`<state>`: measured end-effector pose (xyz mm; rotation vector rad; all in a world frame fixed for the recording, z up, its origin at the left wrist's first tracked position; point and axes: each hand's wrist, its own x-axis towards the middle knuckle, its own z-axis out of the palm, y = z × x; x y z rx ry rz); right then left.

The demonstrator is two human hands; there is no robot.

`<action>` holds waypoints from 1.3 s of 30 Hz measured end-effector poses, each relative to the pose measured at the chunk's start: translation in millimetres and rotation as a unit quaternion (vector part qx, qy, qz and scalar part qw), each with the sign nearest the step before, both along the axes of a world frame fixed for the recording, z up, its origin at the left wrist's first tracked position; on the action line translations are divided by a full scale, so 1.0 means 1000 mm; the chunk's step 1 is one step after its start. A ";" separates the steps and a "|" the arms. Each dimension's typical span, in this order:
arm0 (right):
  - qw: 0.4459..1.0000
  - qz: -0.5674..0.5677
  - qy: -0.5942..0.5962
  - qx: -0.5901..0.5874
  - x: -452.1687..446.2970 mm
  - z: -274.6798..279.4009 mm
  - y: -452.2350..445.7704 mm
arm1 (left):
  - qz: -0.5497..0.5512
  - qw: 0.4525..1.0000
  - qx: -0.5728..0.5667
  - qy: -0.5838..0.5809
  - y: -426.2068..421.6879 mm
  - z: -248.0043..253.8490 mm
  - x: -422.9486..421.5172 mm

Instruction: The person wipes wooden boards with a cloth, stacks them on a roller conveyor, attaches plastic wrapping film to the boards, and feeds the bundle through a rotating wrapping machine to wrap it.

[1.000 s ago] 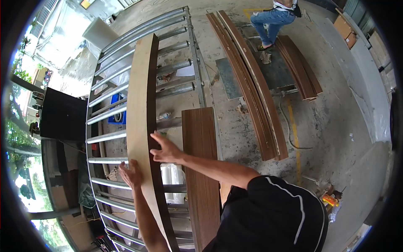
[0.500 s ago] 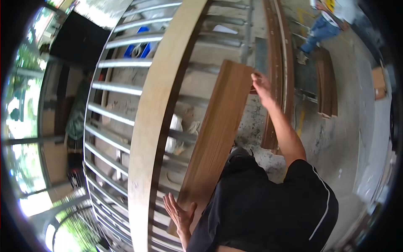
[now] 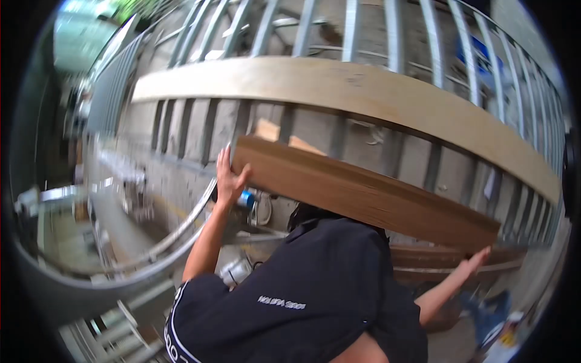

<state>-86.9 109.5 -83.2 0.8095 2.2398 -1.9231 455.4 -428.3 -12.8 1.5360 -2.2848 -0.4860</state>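
A long brown wooden board (image 3: 363, 187) with a stepped long edge lies slantwise in front of my body, on the near side of the slatted metal frame. My left hand (image 3: 229, 180) is at the board's left end, fingers stretched upward and thumb apart; the palm seems to touch the end. Close to the right end is my right hand (image 3: 475, 264), its fingers extended and slightly blurred. Whether it touches the board's corner I cannot tell. Neither hand is wrapped round the board.
A pale wooden plank (image 3: 290, 81) lies across the metal slats (image 3: 351, 30). Longer brown boards (image 3: 436, 259) lie behind my right forearm. Blue bins (image 3: 481, 57) show between slats at upper right. Part of another person in jeans (image 3: 489, 314) is at lower right.
The view has swung round, so the board now runs across instead of up and down. My left hand has come up against its end. Both hands stay at opposite ends.
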 end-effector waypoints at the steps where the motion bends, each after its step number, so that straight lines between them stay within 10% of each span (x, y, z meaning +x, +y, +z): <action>1: 0.999 -0.022 0.009 0.032 0.003 0.008 -0.011 | 0.064 0.997 -0.029 -0.013 -0.010 -0.009 0.015; 6: 0.993 0.078 0.043 0.072 -0.009 0.008 0.005 | 0.216 0.909 0.326 0.148 -0.030 -0.003 0.050; 7: 0.991 0.090 0.055 0.083 -0.015 0.006 0.012 | 0.221 0.836 0.364 0.347 -0.030 -0.003 0.049; 12: 0.979 0.187 0.032 0.070 -0.052 0.039 0.019 | 0.203 0.755 0.407 0.473 -0.040 0.034 0.053; 15: 0.923 0.329 0.108 0.168 -0.071 0.060 0.017 | 0.143 0.728 0.337 0.580 -0.046 0.028 0.040; 18: 0.973 0.213 -0.005 0.087 -0.124 0.050 0.032 | 0.126 0.819 0.191 0.526 -0.049 0.013 0.014; 21: 0.974 0.205 0.026 0.096 -0.106 0.075 -0.006 | 0.101 0.822 0.134 0.544 -0.058 -0.024 -0.007; 23: 0.970 0.227 0.034 0.079 -0.099 0.084 -0.026 | 0.147 0.711 0.172 0.666 -0.060 -0.060 -0.014; 25: 0.966 0.209 0.100 0.112 -0.097 0.076 -0.036 | 0.078 0.767 0.064 0.634 -0.074 -0.054 -0.029; 26: 0.842 0.266 0.339 0.323 -0.101 0.050 -0.011 | 0.116 0.734 0.086 0.663 -0.072 -0.044 -0.040; 33: 0.685 0.339 0.530 0.368 0.021 0.026 -0.126 | 0.172 0.779 0.002 0.603 -0.084 -0.059 -0.062; 39: 0.536 0.337 0.614 0.471 -0.044 -0.007 -0.176 | 0.122 0.757 0.011 0.642 -0.092 -0.089 -0.052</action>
